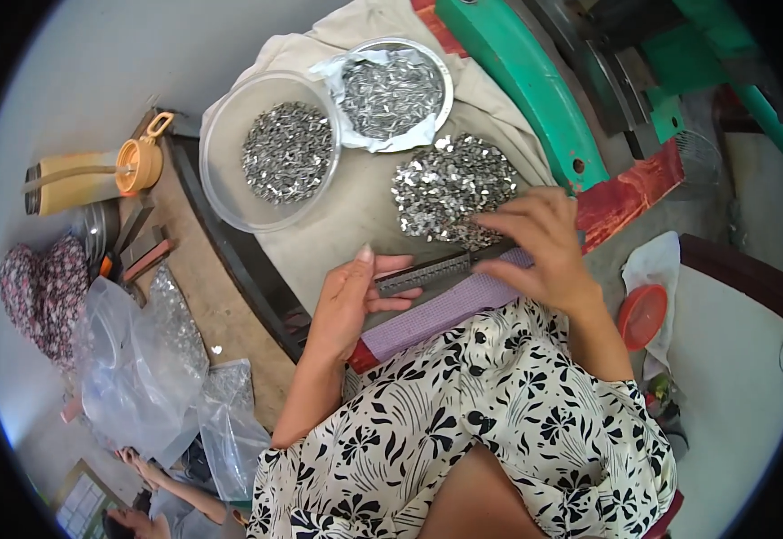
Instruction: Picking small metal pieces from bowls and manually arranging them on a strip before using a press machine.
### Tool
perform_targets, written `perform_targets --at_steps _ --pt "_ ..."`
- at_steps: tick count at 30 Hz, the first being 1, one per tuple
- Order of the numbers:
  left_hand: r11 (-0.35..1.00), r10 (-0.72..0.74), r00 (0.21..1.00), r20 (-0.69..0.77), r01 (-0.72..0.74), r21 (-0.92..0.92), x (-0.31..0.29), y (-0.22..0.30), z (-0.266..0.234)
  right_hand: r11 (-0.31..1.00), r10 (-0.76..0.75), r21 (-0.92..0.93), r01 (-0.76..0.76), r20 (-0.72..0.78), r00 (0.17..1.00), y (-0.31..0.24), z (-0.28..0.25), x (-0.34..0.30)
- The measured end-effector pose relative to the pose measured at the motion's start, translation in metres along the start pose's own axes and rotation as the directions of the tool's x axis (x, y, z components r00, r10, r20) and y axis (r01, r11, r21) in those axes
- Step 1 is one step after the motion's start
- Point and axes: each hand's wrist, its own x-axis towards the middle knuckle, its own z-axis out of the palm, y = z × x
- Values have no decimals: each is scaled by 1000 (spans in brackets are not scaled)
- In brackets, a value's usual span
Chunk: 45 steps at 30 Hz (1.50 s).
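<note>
My left hand [345,301] grips the left end of a dark, narrow metal bar [423,275] with a row of fine notches along it, thumb raised and fingers beneath. My right hand [540,247] hovers at the bar's right end, thumb and fingers apart, its fingertips by the near edge of a heap of small shiny metal pieces [454,189]. Whether a tiny piece is at those fingertips I cannot make out. Below the bar, a folded purple cloth [441,312] lies along the table's near edge.
On the beige cloth [365,207] stand a clear round tub [221,171] of metal pieces and a lined metal bowl [446,90] of thin slivers. A green machine [535,99] rises at right. Plastic bags [140,359] and a yellow flask [77,182] lie left; another person [176,508] sits beyond.
</note>
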Motion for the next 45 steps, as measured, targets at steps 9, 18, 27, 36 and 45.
perform_targets --at_steps 9,18,27,36,45 --pt "1000 19 1000 22 -20 12 1 3 3 995 79 -45 -87 -157 984 13 -12 -27" --pt "1000 11 1000 9 -12 19 0 3 4 1000 21 11 -21 21 1000 1 9 -19" --pt "1000 6 1000 3 -6 18 1 2 2 1000 26 7 -27 92 995 1 22 -16" --pt "1000 -1 1000 0 1 18 0 2 2 1000 3 25 -5 81 997 3 25 -16" --pt "1000 -4 1000 4 4 14 1 4 2 998 3 70 -9 88 996 0 21 -13"
